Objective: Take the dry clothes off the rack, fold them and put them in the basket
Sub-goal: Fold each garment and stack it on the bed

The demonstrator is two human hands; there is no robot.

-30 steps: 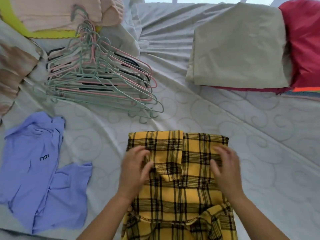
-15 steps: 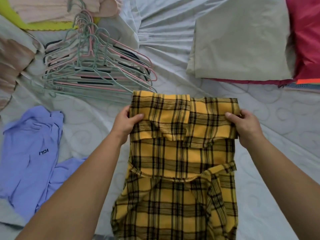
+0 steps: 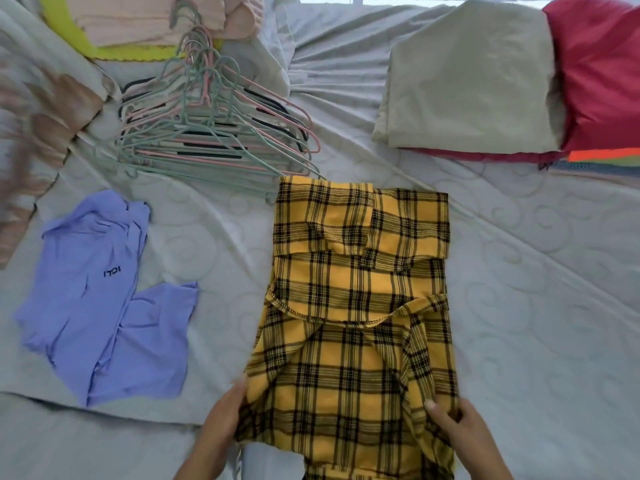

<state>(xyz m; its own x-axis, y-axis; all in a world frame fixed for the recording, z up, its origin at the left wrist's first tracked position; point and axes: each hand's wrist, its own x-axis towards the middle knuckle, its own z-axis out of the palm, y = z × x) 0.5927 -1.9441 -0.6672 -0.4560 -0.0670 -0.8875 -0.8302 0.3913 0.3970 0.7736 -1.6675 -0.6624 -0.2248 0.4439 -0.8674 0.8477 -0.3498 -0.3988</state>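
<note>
Gripping the near hem at both corners, the person holds the yellow plaid shirt (image 3: 356, 306) flat on the bed sheet (image 3: 519, 306), lengthwise away from the body. The far end is already turned down in a band and the sleeves lie folded in across the middle, so the garment is a narrow strip. The right hand (image 3: 457, 434) pinches the shirt's near right corner, thumb on top of the cloth and fingers beneath. The left hand (image 3: 221, 420) takes the near left corner, its fingers tucked under the edge where the cloth laps over them; it is a little blurred. Holding both corners keeps the hem straight, and I judge that the next step is to lift this end and lay it over toward the far band, halving the strip.

Left of the shirt, a purple T-shirt (image 3: 100, 306) lies crumpled and unfolded, probably next in line. Just beyond the shirt's far left corner sits a heap of plastic hangers (image 3: 214, 133), set aside out of the folding space. Beyond the shirt to the right, well apart, a folded beige cloth (image 3: 474, 81) rests on a red cloth (image 3: 602, 74), seemingly finished pieces. No basket is in view.
</note>
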